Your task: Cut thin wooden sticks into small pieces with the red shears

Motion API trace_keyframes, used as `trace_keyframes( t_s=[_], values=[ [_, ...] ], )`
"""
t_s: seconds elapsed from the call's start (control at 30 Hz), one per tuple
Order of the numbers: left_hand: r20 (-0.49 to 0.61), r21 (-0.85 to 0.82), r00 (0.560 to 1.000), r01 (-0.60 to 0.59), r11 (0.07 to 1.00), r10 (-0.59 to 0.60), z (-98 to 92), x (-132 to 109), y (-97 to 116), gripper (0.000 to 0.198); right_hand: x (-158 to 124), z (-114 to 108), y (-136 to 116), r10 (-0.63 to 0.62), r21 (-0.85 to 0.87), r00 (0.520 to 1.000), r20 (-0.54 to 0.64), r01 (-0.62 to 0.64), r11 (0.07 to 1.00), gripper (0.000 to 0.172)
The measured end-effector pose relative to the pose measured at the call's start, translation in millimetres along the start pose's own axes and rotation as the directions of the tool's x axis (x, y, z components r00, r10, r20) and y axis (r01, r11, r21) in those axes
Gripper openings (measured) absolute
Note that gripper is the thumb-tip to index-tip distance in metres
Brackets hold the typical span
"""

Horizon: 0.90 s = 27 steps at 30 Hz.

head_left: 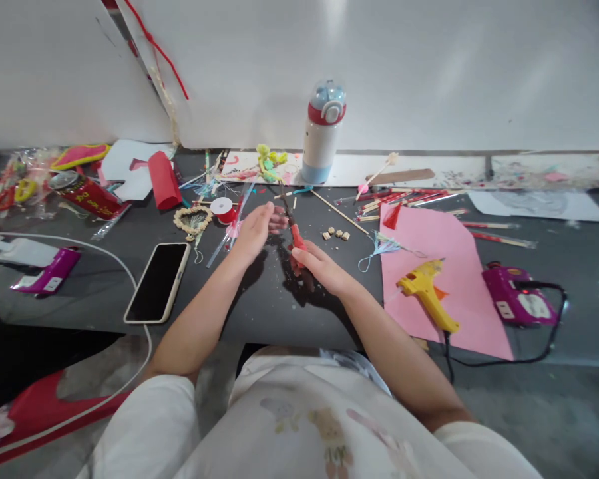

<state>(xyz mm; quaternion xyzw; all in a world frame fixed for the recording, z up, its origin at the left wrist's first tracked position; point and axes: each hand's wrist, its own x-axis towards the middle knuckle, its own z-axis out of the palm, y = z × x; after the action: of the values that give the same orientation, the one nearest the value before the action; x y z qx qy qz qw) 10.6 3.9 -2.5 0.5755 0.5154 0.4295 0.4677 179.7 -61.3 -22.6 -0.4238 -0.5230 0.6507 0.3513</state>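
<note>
My right hand [319, 265] is closed around the red handles of a pair of scissors [297, 238]. Their dark blades point away from me. Just left of the blades is my left hand [257, 229], its fingers apart and reaching toward the metal; I see nothing held in it. Several small light wooden pieces [336, 233] lie to the right of the scissors. A spool of red thread [222, 209] and a beaded heart-shaped ring [193, 221] sit left of my left hand.
A white bottle [322, 143] stands at the back. On the right, a yellow glue gun [428, 289] rests on pink paper [459, 266], its cord running to a purple power strip [519, 297]. At left lie a phone [158, 283], a red can [86, 194] and a white cable [122, 263].
</note>
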Motion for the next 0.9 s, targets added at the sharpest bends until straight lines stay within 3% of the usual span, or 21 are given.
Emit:
trace_keyframes(
  t_s=[0.07, 0.17, 0.27, 0.43, 0.57, 0.9],
  values=[
    [-0.101, 0.234, 0.977, -0.158, 0.959, 0.186, -9.3, 0, 2, 0.054, -1, 1, 0, -0.014, 0.007, 0.999, 0.031, 0.014, 1.0, 0.041],
    [-0.09, 0.522, 0.916, -0.292, 0.802, 0.392, -18.5, -3, 8, 0.044, -1, 2, 2, -0.022, 0.029, 0.998, 0.06, 0.021, 0.999, 0.04],
    [-0.038, 0.634, 0.882, -0.342, 0.693, 0.47, -22.3, -5, 12, 0.038, -1, 2, 3, 0.006, 0.031, 0.996, 0.091, -0.009, 0.999, 0.042],
    [0.061, 0.723, 0.871, -0.375, 0.58, 0.487, -24.6, -1, 10, 0.041, -2, 0, 2, -0.007, 0.036, 0.987, 0.161, 0.001, 0.999, 0.042],
    [0.07, 0.708, 0.87, -0.389, 0.59, 0.488, -24.9, 0, 8, 0.048, -1, 0, 2, -0.002, 0.032, 0.98, 0.198, -0.004, 0.999, 0.042],
    [-0.017, 0.542, 0.908, -0.343, 0.767, 0.419, -20.9, -5, 14, 0.046, -1, -1, 3, -0.017, 0.026, 0.978, 0.21, 0.012, 1.0, 0.045]
  ],
)
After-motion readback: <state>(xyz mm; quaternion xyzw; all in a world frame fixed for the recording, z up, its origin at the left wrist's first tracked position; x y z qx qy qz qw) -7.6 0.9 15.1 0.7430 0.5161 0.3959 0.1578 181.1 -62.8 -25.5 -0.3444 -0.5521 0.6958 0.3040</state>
